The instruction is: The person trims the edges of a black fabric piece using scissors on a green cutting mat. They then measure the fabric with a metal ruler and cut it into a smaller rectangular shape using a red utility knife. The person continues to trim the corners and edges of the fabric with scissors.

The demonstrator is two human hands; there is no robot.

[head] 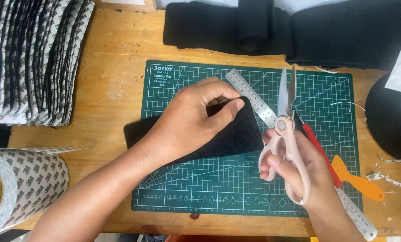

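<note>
head view, and we take the green cutting mat (236,197) on the wooden table (115,85) as our landmark. far to the mat's left and above its top edge, a stack of black-edged strips with white printed backing (32,58) lies fanned out. below that, off the mat's lower left corner, sits a big roll of white printed tape (23,188).

over the mat's left half our left hand (189,121) presses down on a black foam strip (236,134), the thumb laid along the strip's upper edge and the fingers curled over its top. the strip runs from just past the mat's left edge to about the mat's middle, tilted a little.

a steel ruler (252,96) slants from the mat's upper middle down past its lower right corner, passing under the scissors. on the mat's right half our right hand (299,172) is closed through the handles of pale pink scissors (285,125), blades almost together and pointing up, just beside the strip's right end.

a red-handled knife (317,150) lies along the ruler, and an orange plastic scraper (355,179) crosses the mat's right edge. beyond the mat's top edge lies a long fold of black foam (299,29); off its right edge, a dark round piece (388,121).
</note>
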